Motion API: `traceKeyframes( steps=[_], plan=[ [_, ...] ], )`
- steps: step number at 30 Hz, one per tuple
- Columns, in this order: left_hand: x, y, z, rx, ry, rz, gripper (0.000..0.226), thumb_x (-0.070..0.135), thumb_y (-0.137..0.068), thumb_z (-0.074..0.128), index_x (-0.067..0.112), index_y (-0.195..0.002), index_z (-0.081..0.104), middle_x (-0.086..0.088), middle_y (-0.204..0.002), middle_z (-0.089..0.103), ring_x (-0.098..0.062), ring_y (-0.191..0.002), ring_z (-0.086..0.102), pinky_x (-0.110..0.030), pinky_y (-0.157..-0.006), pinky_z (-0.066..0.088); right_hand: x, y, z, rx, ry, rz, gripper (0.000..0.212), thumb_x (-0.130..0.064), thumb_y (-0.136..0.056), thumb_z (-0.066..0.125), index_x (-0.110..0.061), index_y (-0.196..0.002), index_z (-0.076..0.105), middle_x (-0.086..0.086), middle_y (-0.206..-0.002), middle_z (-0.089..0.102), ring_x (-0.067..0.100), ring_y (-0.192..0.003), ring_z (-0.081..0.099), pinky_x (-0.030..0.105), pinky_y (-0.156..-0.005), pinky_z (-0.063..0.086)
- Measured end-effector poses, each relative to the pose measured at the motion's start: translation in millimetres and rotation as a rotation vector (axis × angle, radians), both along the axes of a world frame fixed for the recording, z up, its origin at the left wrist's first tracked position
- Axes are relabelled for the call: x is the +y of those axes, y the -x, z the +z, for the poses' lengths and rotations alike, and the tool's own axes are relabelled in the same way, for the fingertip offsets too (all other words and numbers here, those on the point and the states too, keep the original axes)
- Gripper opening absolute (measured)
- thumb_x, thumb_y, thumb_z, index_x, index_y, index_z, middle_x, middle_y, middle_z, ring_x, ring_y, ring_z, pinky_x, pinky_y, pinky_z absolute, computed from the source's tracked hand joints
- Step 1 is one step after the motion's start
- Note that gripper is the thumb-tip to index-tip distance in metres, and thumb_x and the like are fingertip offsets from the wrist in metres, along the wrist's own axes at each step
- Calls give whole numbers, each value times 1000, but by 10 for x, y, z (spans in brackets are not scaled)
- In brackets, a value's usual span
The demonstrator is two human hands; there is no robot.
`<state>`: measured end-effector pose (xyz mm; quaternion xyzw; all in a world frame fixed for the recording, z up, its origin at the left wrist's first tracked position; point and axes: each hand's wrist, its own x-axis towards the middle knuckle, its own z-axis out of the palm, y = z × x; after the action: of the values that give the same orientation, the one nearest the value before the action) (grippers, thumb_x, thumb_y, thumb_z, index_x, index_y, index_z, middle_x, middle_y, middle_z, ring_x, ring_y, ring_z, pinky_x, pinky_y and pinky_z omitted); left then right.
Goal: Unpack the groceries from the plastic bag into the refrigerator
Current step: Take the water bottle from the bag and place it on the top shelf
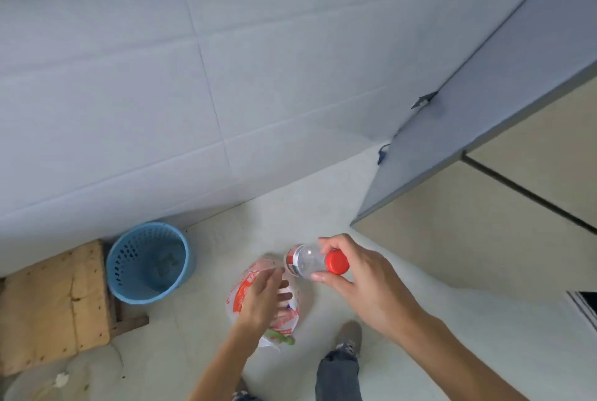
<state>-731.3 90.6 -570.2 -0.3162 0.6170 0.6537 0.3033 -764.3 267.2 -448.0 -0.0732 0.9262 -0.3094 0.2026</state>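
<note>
The right hand (361,281) has its grip closed round the neck end of a clear plastic bottle (307,261). The thumb lies under it and the fingers curl over the top, just behind the red cap (337,261). The bottle lies nearly level in the air, with the cap toward 3 o'clock and its red-labelled body toward 9 o'clock.

At 7 o'clock from the bottle, the left hand (261,300) is spread above the plastic bag (240,294). Its grip is slack, with the fingers loosely extended and nothing held. Whether the fingertips touch the film cannot be told, as the hand is blurred. The bag, white with red print, sits crumpled on the pale floor (420,320), and something green (284,339) shows at its 6 o'clock edge.

At 4 o'clock from the bag is a grey shoe (349,334) with a jeans leg behind it. At 9 o'clock stands a blue perforated waste basket (129,271), upright against the tiled wall (161,77). A wooden box (55,300) is just beside the basket, further toward 9 o'clock.

The refrigerator (484,93) rises at 2 o'clock from the bottle. It has a grey side panel, and its beige doors are closed.
</note>
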Motion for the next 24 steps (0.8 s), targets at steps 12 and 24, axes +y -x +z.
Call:
traceKeyframes(
  steps=[12, 24],
  plan=[
    [1759, 415, 2416, 282, -205, -170, 32, 36, -101, 44, 14, -116, 62, -14, -105, 74, -31, -98, 71, -46, -83, 57, 1887, -64, 2635, 409, 136, -213, 25, -40, -84, 73, -31, -105, 62, -18, -91, 64, 2, -84, 59, 9, -74, 40],
    [3866, 986, 3745, 563, -281, -335, 29, 34, -98, 50, 16, -115, 66, -13, -102, 74, -29, -96, 72, -46, -86, 58, 3796, 322, 4225, 770, 181, -311, 40, -29, -87, 72, -26, -125, 58, 2, -101, 70, 20, -87, 66, 24, -86, 49]
  ],
)
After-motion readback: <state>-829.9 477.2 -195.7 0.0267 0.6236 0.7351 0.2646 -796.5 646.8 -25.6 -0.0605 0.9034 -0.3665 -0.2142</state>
